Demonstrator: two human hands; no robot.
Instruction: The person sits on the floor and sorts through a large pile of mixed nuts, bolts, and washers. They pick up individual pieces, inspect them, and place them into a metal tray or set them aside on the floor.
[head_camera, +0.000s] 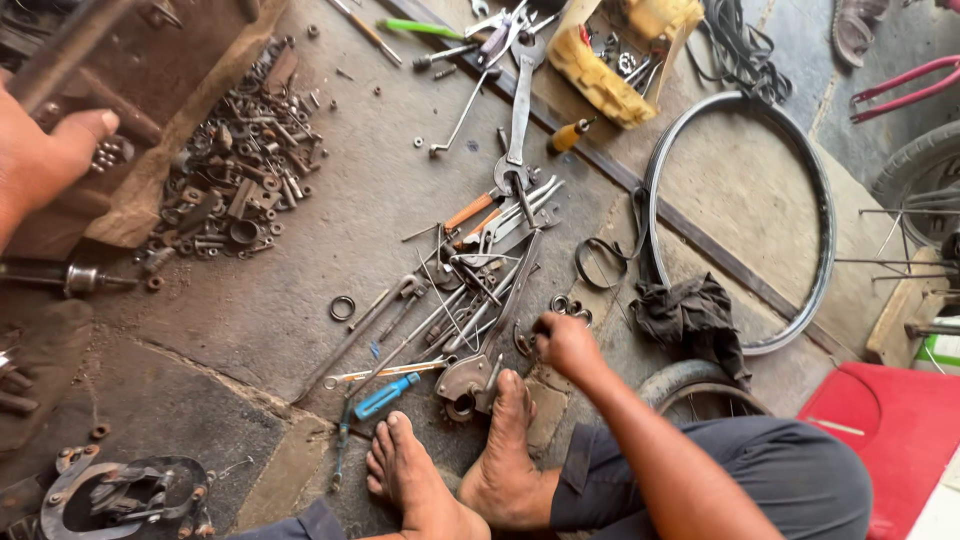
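Our right hand (566, 343) was curled down onto the floor (300, 300) at the near right edge of the scattered tools, its grip closed over small metal rings (570, 306); whether it pinched one we could not tell. Those rings looked light, hard and slippery, best pinched at the rim. Our left hand (45, 160), far left, gripped the rusty metal box (150, 90) by its rim, thumb over the edge.

The wooden box (150, 95) stands at the upper left on the concrete floor, old and dark, with rusty nuts and bolts spilled beside it. A pile of long metal tools (470, 300) lies crossed in the middle, wrenches and thin rods together.
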